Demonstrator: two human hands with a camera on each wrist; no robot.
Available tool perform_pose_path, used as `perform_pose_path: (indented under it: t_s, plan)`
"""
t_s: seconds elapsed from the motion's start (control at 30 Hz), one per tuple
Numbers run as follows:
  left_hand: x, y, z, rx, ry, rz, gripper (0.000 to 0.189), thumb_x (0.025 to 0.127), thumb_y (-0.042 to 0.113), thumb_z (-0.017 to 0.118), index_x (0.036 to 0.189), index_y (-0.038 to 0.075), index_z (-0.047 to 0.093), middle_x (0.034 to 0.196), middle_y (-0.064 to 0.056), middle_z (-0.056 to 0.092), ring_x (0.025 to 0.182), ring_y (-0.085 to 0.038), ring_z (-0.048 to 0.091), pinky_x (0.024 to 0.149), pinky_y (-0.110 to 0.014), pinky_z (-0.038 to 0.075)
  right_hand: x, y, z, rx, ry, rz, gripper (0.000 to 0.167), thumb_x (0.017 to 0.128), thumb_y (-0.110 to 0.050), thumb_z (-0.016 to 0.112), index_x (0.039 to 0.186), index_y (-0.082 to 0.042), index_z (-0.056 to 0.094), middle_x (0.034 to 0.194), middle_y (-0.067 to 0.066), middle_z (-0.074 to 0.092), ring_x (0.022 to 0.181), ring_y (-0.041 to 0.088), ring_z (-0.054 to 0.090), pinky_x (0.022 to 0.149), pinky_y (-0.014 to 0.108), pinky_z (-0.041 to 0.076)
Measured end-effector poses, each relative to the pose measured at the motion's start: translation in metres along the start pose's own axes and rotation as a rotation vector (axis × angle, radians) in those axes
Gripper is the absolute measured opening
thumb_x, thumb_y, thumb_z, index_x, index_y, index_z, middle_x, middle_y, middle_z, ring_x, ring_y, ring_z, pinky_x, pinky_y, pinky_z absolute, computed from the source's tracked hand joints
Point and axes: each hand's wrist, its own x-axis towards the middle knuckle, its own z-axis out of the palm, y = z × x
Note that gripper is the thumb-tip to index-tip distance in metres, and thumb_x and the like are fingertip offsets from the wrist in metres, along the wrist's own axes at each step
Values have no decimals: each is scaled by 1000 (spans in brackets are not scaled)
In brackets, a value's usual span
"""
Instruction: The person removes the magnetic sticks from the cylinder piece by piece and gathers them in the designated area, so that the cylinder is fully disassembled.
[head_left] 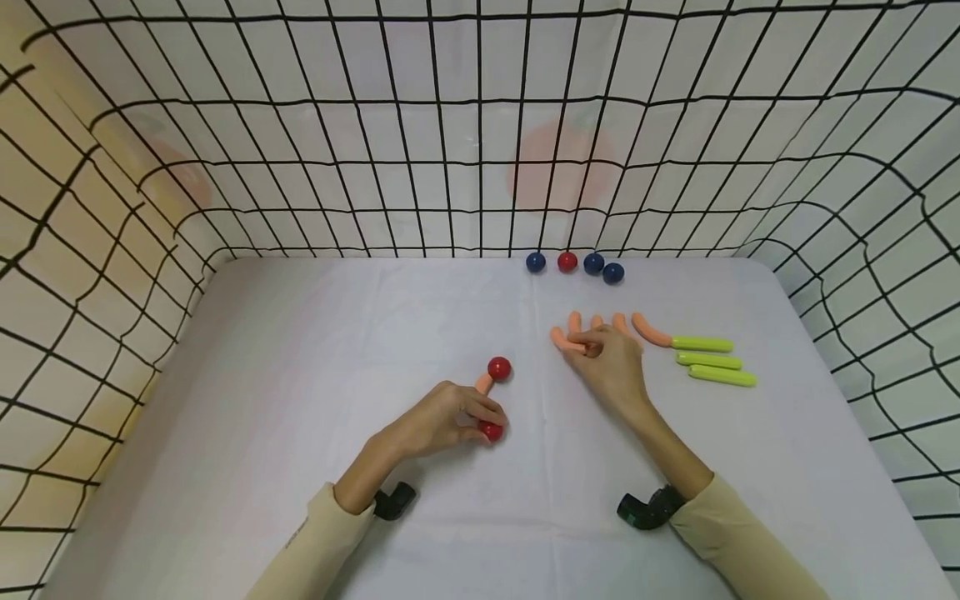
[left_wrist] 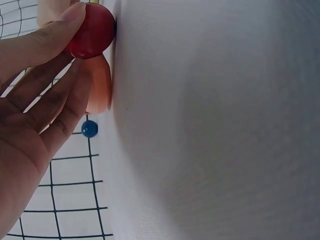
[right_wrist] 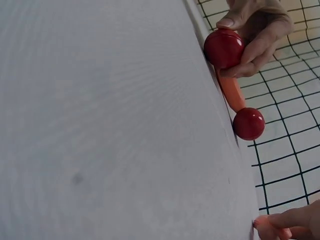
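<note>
My left hand (head_left: 438,421) pinches a red ball (head_left: 492,432) between thumb and fingers, low over the white table. From this ball an orange curved stick (head_left: 483,384) runs to a second red ball (head_left: 499,368); in the right wrist view the stick (right_wrist: 231,91) appears to join both balls. At the row of orange curved sticks, my right hand (head_left: 611,367) pinches the nearest orange stick (head_left: 563,341) between thumb and finger. The right wrist view catches only the fingertips and the end of that stick (right_wrist: 263,228). Fingers partly cover the other orange sticks (head_left: 574,322).
Right of my right hand lie another orange stick (head_left: 649,332) and several green sticks (head_left: 722,376). Along the back edge sit blue balls (head_left: 613,273) and one red ball (head_left: 567,262). Black wire mesh (head_left: 480,162) surrounds the back and sides of the white table (head_left: 300,350).
</note>
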Motion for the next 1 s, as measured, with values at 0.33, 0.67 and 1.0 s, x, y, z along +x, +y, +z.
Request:
perform_pose_path:
  t_s: [0.33,0.67,1.0]
  plan:
    - [1,1,1,1,-1,-7,29,82,5,85,112,6,81,117,-6,79,115,-20,73,103,-34,58,-4,-5,-6,-63,-103,11,21,87,-6,79,105,4,80,86,19,79,73,26,76,60,26,55]
    - [0,0,1,12,-1,-18,30,82,5,86,111,7,81,117,-6,79,115,-20,73,103,-34,58,-4,1,-5,-102,-103,-1,23,84,-6,81,106,2,80,89,16,79,76,27,73,63,33,53]
    - [1,1,1,5,-8,-12,30,82,5,86,112,6,81,118,-7,79,115,-20,73,104,-33,57,-1,3,-2,-182,-43,-24,22,87,-14,81,107,-4,82,90,14,80,81,28,74,65,46,55]
